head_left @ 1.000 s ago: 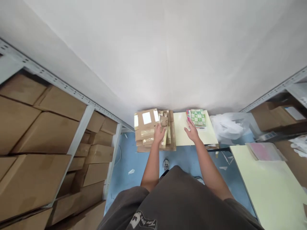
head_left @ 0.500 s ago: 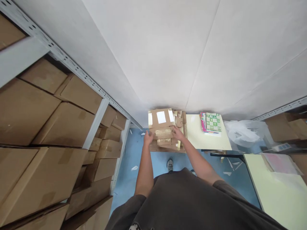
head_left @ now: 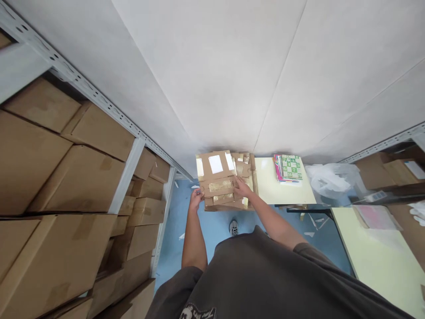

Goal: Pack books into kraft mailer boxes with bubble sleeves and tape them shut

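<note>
A flattened cardboard box (head_left: pixel 206 165) with white labels lies on top of a pile of flattened cardboard (head_left: pixel 244 168) against the wall. Its near part carries a strip of shiny tape. My left hand (head_left: pixel 196 198) pinches the near left edge of this box, thumb on top. At the opposite side, my right hand (head_left: pixel 241 187) is closed around the right edge, some of its fingers hidden. More taped cardboard shows just below the box, towards my body.
A pale table (head_left: pixel 268 177) holds a stack of colourful books (head_left: pixel 289 167) to the right. Beyond it sits a clear plastic bag (head_left: pixel 328 177). Another pale table (head_left: pixel 361 243) stands nearer. Shelves of cartons (head_left: pixel 83 177) line the left. Paper scraps lie on the blue floor (head_left: pixel 172 230).
The flattened box has shifted left and tilted slightly on the pile. My left hand has moved out to the left with its edge, and my right hand has followed.
</note>
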The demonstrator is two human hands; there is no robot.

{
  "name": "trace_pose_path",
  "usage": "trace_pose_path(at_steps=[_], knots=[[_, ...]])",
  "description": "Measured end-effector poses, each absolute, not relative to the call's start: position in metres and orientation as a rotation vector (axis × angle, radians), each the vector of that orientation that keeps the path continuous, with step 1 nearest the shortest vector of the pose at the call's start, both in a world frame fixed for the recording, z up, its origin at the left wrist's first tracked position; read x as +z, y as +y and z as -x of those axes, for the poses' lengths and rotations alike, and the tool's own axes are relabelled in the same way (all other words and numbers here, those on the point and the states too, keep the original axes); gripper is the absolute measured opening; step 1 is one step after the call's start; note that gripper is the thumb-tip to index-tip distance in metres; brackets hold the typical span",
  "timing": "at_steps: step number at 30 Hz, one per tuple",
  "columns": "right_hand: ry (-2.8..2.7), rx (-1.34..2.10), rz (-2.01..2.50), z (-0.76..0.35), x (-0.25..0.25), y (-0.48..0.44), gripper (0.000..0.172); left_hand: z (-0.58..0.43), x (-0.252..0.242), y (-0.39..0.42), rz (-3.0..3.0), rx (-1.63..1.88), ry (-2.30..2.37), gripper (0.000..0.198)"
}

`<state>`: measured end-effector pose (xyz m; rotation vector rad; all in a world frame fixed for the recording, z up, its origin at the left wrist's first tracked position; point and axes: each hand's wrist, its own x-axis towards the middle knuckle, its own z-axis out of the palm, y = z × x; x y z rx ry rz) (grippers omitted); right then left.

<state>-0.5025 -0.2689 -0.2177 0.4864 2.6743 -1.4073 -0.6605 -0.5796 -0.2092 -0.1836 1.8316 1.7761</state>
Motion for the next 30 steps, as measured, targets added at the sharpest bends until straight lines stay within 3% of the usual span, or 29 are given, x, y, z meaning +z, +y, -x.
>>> trace_pose_path(at_steps=[13, 20, 25, 30], knots=[[2.671, -1.275, -0.462, 0.509, -0.230, -0.260, 0.095, 0.658, -0.210, -0.598, 0.434, 1.898, 1.647, 0.044], [2.607, -1.244, -0.505, 0.514, -0.219, -0.264, 0.098, 0.669, -0.199, -0.608, 0.323, 1.922, 1.931, 0.039], [2.545, -1.613, -0.649, 0.520, -0.194, -0.268, 0.102, 0.676, -0.172, -0.625, 0.139, 1.939, 1.894, 0.056], [2.070, -2.214, -0.800, 0.527, -0.156, -0.277, 0.106, 0.675, -0.146, -0.625, 0.009, 1.955, 1.760, 0.065]])
